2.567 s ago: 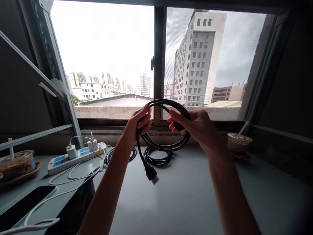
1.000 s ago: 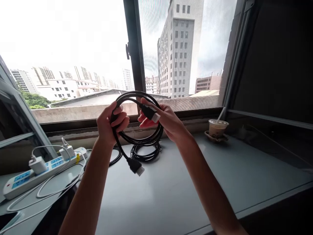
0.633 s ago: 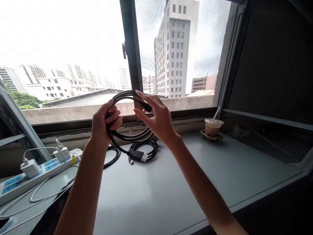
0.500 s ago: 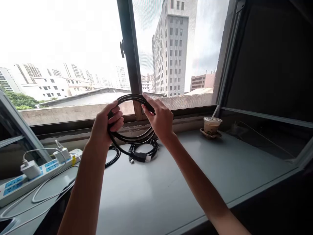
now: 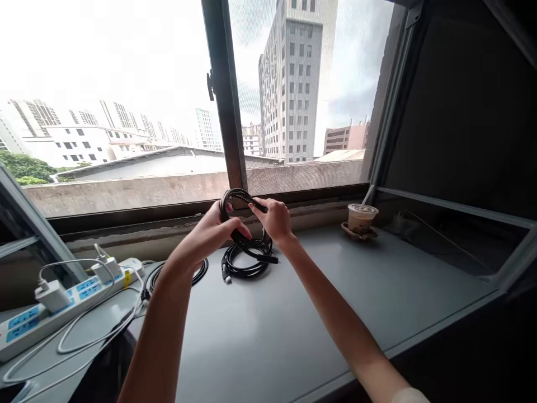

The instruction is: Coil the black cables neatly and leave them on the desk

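Observation:
Between my hands, above the grey tabletop [image 5: 310, 324], is a coiled black cable [image 5: 225, 208], turned partly edge-on. My left hand [image 5: 213, 230] grips the coil's left side, thumb across the front. My right hand [image 5: 274, 219] pinches its upper right side. One dark end of the cable hangs low to the right of the coil. Behind and below it, a second black coiled cable [image 5: 243, 274] with a metal-tipped plug rests on the table. Another black coil [image 5: 200, 273] lies partly hidden behind my left forearm.
A white power strip [image 5: 75, 299] with plugged-in chargers and white cords runs along the left. An iced drink cup with a straw [image 5: 361, 217] stands on a brown holder at the back right. The window [image 5: 235, 140] rises behind the table.
My hands have lowered the coil and drawn closer together. The coil has turned from facing me to a narrower angle, and my left hand has moved right, its thumb now in front.

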The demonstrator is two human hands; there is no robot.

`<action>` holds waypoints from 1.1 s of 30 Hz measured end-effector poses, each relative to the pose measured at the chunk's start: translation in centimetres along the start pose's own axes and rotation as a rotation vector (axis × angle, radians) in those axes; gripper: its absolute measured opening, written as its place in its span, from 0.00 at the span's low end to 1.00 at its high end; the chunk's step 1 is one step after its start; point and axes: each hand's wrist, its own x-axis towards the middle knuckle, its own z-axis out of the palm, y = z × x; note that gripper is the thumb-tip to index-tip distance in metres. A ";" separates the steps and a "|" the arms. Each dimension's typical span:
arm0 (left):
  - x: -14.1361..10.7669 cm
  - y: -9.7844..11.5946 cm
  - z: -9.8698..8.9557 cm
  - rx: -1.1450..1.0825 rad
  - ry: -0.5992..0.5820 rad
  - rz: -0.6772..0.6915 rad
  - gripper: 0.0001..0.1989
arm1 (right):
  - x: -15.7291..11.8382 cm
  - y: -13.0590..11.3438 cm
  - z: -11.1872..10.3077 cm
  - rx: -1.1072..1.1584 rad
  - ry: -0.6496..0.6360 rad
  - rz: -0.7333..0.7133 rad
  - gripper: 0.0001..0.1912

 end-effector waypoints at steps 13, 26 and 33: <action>5.8 -9.3 -0.7 0.334 0.005 -0.432 0.19 | 0.1 4.6 3.6 -0.020 -0.380 0.265 0.18; 6.9 -15.4 2.0 0.766 -0.064 -0.573 0.19 | -1.2 6.1 6.2 -0.253 -0.770 0.400 0.14; 6.3 -14.9 3.5 0.898 0.065 -0.511 0.20 | -1.8 5.6 6.1 -0.264 -0.738 0.395 0.15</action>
